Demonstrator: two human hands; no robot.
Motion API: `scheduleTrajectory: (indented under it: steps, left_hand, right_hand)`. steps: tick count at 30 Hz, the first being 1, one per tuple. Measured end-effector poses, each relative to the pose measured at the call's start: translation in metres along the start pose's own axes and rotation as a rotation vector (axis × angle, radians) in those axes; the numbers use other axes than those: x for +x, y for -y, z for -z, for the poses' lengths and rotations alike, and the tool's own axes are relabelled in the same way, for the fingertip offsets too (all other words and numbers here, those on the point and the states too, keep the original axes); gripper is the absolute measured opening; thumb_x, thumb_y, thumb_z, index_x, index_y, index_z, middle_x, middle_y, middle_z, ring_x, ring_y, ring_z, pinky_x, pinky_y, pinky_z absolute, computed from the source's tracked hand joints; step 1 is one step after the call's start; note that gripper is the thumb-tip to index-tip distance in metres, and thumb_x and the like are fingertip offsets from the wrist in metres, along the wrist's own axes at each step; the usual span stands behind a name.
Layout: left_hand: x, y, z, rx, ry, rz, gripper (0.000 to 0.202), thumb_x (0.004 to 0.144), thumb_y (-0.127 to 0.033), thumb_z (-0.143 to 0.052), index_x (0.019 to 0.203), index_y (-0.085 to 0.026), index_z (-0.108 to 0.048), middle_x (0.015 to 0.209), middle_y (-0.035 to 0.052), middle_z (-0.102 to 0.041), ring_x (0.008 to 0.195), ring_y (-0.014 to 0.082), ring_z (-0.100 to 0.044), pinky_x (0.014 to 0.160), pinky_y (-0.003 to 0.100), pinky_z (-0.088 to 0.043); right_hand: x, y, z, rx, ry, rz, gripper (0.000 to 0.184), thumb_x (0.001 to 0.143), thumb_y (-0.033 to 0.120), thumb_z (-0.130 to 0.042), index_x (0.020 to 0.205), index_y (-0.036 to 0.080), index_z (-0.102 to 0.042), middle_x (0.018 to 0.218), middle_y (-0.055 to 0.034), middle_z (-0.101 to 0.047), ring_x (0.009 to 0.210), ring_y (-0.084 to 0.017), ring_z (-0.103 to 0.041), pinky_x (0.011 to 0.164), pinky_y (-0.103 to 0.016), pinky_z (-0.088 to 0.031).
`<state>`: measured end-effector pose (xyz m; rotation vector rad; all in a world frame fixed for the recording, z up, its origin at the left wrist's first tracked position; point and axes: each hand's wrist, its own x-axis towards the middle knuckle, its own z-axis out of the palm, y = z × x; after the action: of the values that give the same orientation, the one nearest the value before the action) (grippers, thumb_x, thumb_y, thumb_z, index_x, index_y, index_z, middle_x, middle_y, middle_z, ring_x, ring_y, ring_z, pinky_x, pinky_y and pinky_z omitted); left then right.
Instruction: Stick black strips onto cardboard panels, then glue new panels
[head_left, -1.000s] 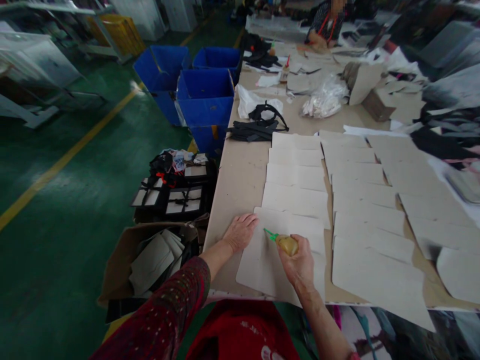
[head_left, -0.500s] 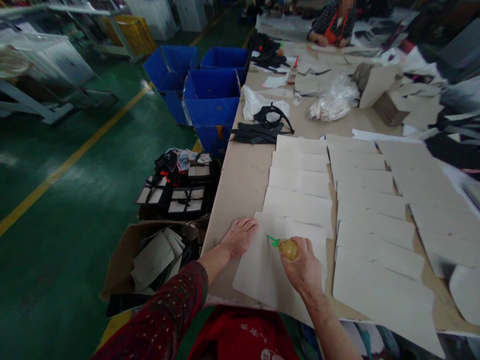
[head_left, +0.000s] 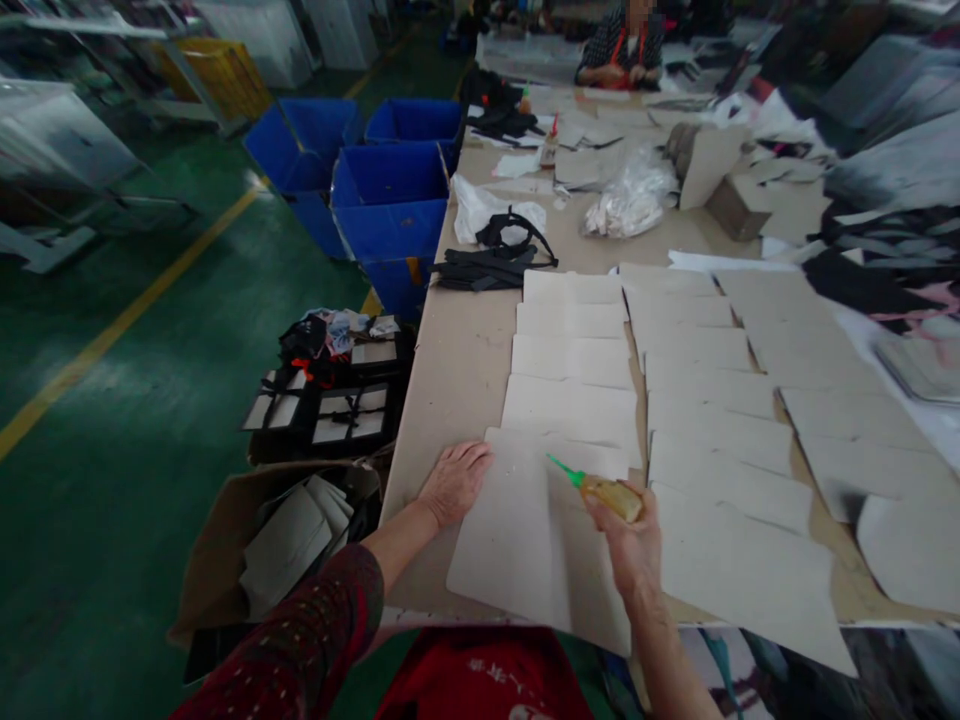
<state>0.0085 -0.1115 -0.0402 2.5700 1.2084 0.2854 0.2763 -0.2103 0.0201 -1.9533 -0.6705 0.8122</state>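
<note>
My right hand [head_left: 626,535] is wrapped round a squeeze bottle [head_left: 613,498] with yellowish contents and a thin green nozzle. The bottle is tilted, its nozzle pointing left over the nearest cardboard sheet [head_left: 517,540]; whether the tip touches the sheet I cannot tell. My left hand [head_left: 456,482] lies flat with fingers stretched out at the left edge of that sheet, partly on the table. Beyond it, overlapping sheets [head_left: 570,400] run away in a column. A second column of sheets [head_left: 720,440] lies to the right.
Black strips [head_left: 484,268] and a bag of clear plastic [head_left: 634,195] lie farther up the table. Blue bins [head_left: 394,215] stand left of the table, and an open carton [head_left: 202,560] of boards sits below its left edge. Across the far end, a person [head_left: 621,50] sits.
The squeeze bottle has moved right and tipped over more, so its body and green nozzle show at length. My left hand stays on the sheet's edge. The whole view has shifted slightly.
</note>
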Motion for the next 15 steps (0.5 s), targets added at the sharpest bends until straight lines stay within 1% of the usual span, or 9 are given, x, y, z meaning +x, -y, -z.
scheduleTrajectory:
  steps: [1, 3, 5, 6, 8, 10, 12, 15]
  left_hand:
    - [0.002, 0.002, 0.0, -0.007, -0.018, 0.008, 0.039, 0.092, -0.018, -0.043, 0.129, -0.024, -0.052, 0.134, 0.0056, -0.055, 0.122, 0.0225, -0.047, 0.103, 0.043, -0.04]
    - [0.01, 0.006, -0.001, -0.02, -0.057, 0.033, 0.038, 0.094, -0.018, -0.039, 0.129, -0.021, -0.052, 0.131, 0.0078, -0.057, 0.119, 0.0214, -0.05, 0.104, 0.042, -0.041]
    - [0.025, 0.009, -0.001, -0.027, -0.088, 0.053, 0.037, 0.096, -0.02, -0.036, 0.129, -0.019, -0.052, 0.129, 0.0092, -0.057, 0.119, 0.0213, -0.05, 0.105, 0.041, -0.04]
    - [0.033, 0.011, -0.001, -0.027, -0.094, 0.053, 0.036, 0.096, -0.021, -0.036, 0.128, -0.019, -0.053, 0.13, 0.0089, -0.057, 0.12, 0.0216, -0.049, 0.106, 0.041, -0.04]
    - [0.05, 0.012, -0.002, -0.022, -0.091, 0.04, 0.034, 0.096, -0.024, -0.039, 0.127, -0.022, -0.054, 0.131, 0.0071, -0.056, 0.122, 0.0223, -0.048, 0.106, 0.042, -0.04]
    - [0.062, 0.014, -0.003, -0.01, -0.081, 0.025, 0.033, 0.096, -0.024, -0.041, 0.125, -0.025, -0.055, 0.132, 0.0053, -0.057, 0.122, 0.0229, -0.048, 0.105, 0.043, -0.04]
    - [0.067, 0.015, -0.005, 0.006, -0.073, 0.017, 0.032, 0.095, -0.023, -0.042, 0.125, -0.026, -0.055, 0.132, 0.0047, -0.057, 0.122, 0.0233, -0.048, 0.103, 0.044, -0.041]
    - [0.068, 0.016, -0.006, 0.027, -0.069, 0.007, 0.032, 0.095, -0.023, -0.043, 0.125, -0.026, -0.055, 0.132, 0.0049, -0.058, 0.121, 0.0237, -0.049, 0.1, 0.044, -0.041]
  right_hand:
    - [0.003, -0.002, 0.015, 0.001, -0.045, -0.02, 0.06, 0.064, 0.048, -0.076, 0.11, 0.02, -0.052, 0.085, -0.0009, -0.065, 0.07, -0.021, -0.061, 0.061, -0.035, -0.052]
    - [0.005, -0.007, 0.043, -0.075, -0.118, -0.03, 0.06, 0.061, 0.048, -0.079, 0.108, 0.02, -0.055, 0.085, -0.0004, -0.064, 0.072, -0.021, -0.062, 0.066, -0.037, -0.052]
    - [0.002, -0.01, 0.061, -0.199, -0.141, -0.005, 0.058, 0.062, 0.049, -0.078, 0.107, 0.019, -0.057, 0.087, -0.0009, -0.064, 0.076, -0.022, -0.062, 0.07, -0.038, -0.052]
    - [0.0, -0.012, 0.066, -0.247, -0.138, 0.016, 0.057, 0.063, 0.05, -0.077, 0.107, 0.019, -0.058, 0.089, -0.0015, -0.064, 0.078, -0.022, -0.062, 0.072, -0.038, -0.051]
    - [-0.003, -0.017, 0.068, -0.319, -0.128, 0.08, 0.056, 0.065, 0.051, -0.074, 0.108, 0.02, -0.057, 0.092, -0.0024, -0.064, 0.081, -0.023, -0.061, 0.075, -0.038, -0.051]
    - [-0.006, -0.02, 0.065, -0.379, -0.125, 0.158, 0.052, 0.068, 0.051, -0.071, 0.108, 0.021, -0.057, 0.095, -0.003, -0.062, 0.085, -0.024, -0.06, 0.077, -0.039, -0.05]
    - [-0.006, -0.022, 0.06, -0.438, -0.12, 0.214, 0.047, 0.071, 0.05, -0.068, 0.106, 0.021, -0.057, 0.096, -0.0031, -0.06, 0.084, -0.024, -0.06, 0.076, -0.039, -0.049]
    - [-0.005, -0.02, 0.057, -0.524, -0.117, 0.265, 0.044, 0.073, 0.052, -0.064, 0.103, 0.022, -0.057, 0.095, -0.0033, -0.059, 0.08, -0.023, -0.059, 0.072, -0.037, -0.048]
